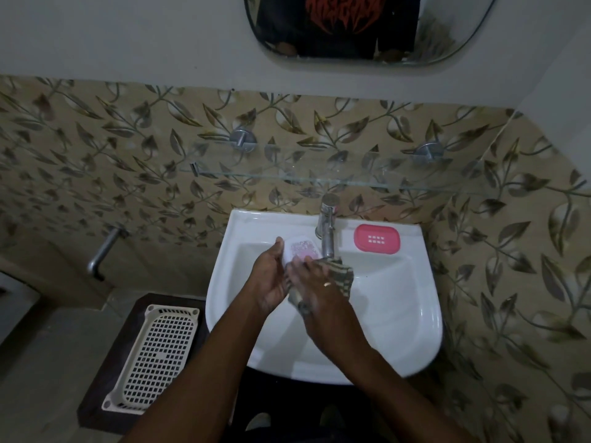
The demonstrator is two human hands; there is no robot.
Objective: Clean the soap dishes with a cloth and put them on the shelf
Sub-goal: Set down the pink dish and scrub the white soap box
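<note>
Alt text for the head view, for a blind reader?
Over a white sink, the left hand holds a white soap dish while the right hand holds a checked cloth against it. A pink soap dish sits on the rim beside the tap.

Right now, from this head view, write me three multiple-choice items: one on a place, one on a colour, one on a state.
1. Where is the pink soap dish?
A) on the floor
B) on the rim of the sink, right of the tap
C) on a chair

2. What is the cloth like?
A) dark-and-light checked
B) plain red
C) plain blue

3. What is the left hand doing?
A) hanging idle
B) turning the tap
C) holding the white soap dish

Answers:
1 B: it lies flat on the rim beside the tap.
2 A: the checks show where it sticks out from the right hand.
3 C: its fingers curl round the dish above the bowl.
</note>
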